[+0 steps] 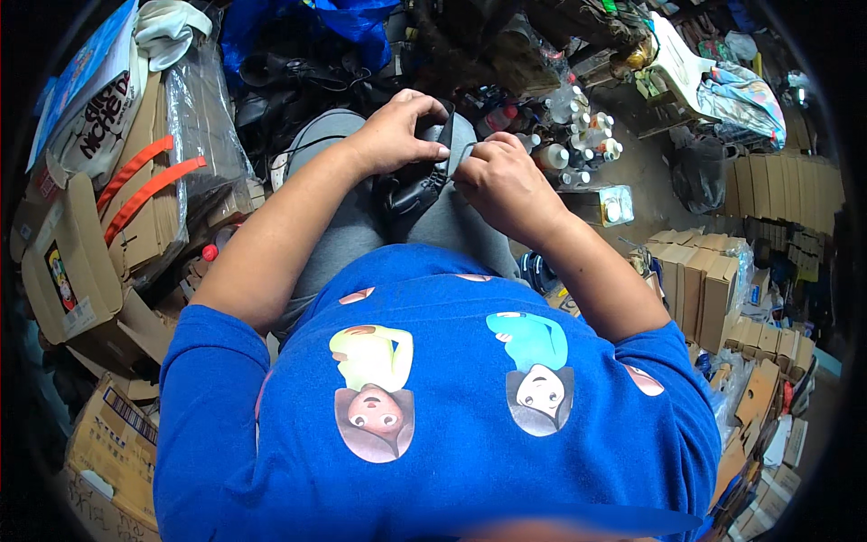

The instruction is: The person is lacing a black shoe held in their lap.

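A shiny black leather piece [411, 194], perhaps a shoe, rests between my thighs on grey trousers. From it rises a dark strip [448, 131]. My left hand [397, 135] curls around one side of the strip, thumb and fingers bent over it. On the other side my right hand [506, 181] is closed, its fingertips pinching the strip's edge. The fingers partly hide the strip and the black piece. A thin black cord [318, 140] crosses my left thigh.
Black shoes [298, 72] lie in a heap beyond my left knee, beside a blue bag [352, 32]. Several bottles [578, 135] stand beyond my right hand. Cardboard boxes [700, 280] are stacked at right; an open carton [72, 253] stands at left. A white chair [677, 63] is far right.
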`<action>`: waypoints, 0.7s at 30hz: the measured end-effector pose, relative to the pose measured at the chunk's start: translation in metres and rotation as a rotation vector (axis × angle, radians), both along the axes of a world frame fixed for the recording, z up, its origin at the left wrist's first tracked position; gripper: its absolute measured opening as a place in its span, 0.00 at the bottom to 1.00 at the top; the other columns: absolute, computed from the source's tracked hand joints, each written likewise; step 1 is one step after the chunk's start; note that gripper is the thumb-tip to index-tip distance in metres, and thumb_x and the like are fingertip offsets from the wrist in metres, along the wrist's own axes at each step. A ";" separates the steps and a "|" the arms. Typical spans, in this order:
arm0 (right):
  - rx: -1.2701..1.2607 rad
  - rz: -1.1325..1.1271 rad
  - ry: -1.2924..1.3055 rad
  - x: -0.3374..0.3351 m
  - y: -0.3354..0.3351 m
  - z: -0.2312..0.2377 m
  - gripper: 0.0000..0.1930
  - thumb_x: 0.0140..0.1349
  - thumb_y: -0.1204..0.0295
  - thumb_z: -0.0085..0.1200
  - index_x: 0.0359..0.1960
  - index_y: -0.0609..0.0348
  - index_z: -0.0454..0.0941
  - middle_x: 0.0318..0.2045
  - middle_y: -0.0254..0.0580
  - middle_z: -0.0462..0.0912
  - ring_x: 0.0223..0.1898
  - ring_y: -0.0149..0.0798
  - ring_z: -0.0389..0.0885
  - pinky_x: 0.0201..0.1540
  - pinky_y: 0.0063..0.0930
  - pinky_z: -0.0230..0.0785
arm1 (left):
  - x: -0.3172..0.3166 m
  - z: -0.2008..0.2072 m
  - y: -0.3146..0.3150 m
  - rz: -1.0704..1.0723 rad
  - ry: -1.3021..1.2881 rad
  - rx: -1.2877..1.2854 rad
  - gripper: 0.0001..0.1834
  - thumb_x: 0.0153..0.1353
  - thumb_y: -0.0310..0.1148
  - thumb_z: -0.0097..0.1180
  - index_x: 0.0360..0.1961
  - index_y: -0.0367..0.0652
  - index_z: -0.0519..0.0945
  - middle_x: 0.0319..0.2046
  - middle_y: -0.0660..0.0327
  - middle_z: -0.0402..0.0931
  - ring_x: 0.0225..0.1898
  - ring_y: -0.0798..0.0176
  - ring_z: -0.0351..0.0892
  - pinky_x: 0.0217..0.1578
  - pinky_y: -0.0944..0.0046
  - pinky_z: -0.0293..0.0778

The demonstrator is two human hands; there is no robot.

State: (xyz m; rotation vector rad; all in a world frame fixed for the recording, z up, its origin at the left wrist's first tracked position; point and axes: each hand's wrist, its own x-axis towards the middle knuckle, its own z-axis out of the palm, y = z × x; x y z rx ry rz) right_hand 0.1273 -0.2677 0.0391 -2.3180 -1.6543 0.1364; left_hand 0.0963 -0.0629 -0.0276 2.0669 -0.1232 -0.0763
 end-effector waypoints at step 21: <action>0.011 -0.245 0.404 -0.006 -0.005 0.006 0.13 0.52 0.75 0.55 0.41 0.53 0.82 0.30 0.47 0.77 0.34 0.50 0.77 0.38 0.39 0.70 | 0.014 0.019 0.029 -0.238 0.104 -0.005 0.21 0.47 0.34 0.67 0.44 0.42 0.78 0.44 0.58 0.74 0.49 0.58 0.72 0.55 0.60 0.65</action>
